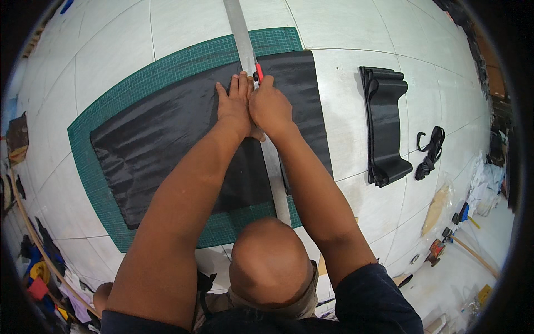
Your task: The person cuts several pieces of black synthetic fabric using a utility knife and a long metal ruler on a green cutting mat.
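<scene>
While pale, smooth tiles with thin joints make up the floor (350,142), a green cutting mat (172,69), printed with a fine grid, lies flat on it. Over the mat is spread a thin, faintly shiny black sheet (144,158), lightly creased at its left; green margins show along the mat's far, left and near edges, whereas at the right the sheet overlaps the mat's edge onto the tiles. A long, straight metal ruler (239,33) crosses the sheet to the right of its middle, running beyond the mat's far edge; its near end meets the mat's near edge beside a bent knee (270,261). To the right lie a folded stack of black material (385,128), with rounded bends, and a smaller bundle of black strap (433,153).

The left hand (236,108) is opened out, palm down, its fingers spread and pressing the ruler and the adjoining sheet. The right hand (271,106), just beside it, is curled around a red cutter (260,72) set against the ruler's right edge; the blade cannot be made out.

Leftward, a broad stretch of sheet extends to the mat's left margin; rightward, a narrower portion ends at the sheet's edge, and a band of tile separates it from the folded stack.
</scene>
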Available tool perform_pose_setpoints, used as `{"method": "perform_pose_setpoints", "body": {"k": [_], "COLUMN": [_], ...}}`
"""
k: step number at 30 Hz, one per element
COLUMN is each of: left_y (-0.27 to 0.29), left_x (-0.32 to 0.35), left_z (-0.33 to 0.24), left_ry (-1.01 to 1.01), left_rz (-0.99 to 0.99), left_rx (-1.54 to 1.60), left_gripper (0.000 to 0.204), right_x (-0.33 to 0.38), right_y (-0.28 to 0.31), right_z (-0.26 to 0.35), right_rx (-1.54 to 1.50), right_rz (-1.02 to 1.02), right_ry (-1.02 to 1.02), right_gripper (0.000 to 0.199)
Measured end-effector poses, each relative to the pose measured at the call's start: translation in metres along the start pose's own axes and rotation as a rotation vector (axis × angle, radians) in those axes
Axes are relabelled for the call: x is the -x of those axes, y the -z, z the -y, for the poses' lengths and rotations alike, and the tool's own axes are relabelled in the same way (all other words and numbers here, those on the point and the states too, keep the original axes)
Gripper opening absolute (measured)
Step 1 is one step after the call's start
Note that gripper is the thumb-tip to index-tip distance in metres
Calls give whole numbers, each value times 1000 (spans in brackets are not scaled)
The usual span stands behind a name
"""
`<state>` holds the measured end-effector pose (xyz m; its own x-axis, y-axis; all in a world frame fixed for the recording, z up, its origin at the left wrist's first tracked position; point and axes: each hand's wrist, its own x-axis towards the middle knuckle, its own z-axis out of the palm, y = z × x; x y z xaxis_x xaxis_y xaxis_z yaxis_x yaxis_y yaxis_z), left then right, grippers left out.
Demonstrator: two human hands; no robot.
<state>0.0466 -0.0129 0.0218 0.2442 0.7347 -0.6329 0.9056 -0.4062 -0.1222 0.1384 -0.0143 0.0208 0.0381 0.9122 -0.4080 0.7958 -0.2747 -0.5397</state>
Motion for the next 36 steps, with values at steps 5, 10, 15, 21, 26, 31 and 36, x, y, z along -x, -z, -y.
{"method": "perform_pose_setpoints", "body": {"k": [5, 10, 15, 21, 26, 31, 36], "left_y": [-16, -24, 2, -8, -13, -9, -11], "left_x": [-7, -8, 2, -4, -1, -2, -3], "left_z": [0, 3, -2, -1, 1, -1, -4], "left_ry": [16, 35, -18, 21, 5, 6, 9], "left_rz": [-82, -124, -21, -69, -104, -119, -160], "left_rx": [25, -6, 19, 33, 30, 45, 51], "left_gripper": [150, 151, 153, 155, 152, 153, 154], "right_x": [-5, -9, -24, 27, 135, 235, 313], "right_y": [-5, -1, 16, 13, 9, 18, 12], "right_z": [2, 6, 2, -38, -69, -103, -143], "right_rx": [35, 91, 113, 118, 98, 147, 143], "right_rz": [-9, 1, 50, 185, 302, 497, 558], "right_ry": [-36, -11, -11, -26, -171, -371, -410], "right_gripper": [37, 40, 42, 34, 26, 28, 24]}}
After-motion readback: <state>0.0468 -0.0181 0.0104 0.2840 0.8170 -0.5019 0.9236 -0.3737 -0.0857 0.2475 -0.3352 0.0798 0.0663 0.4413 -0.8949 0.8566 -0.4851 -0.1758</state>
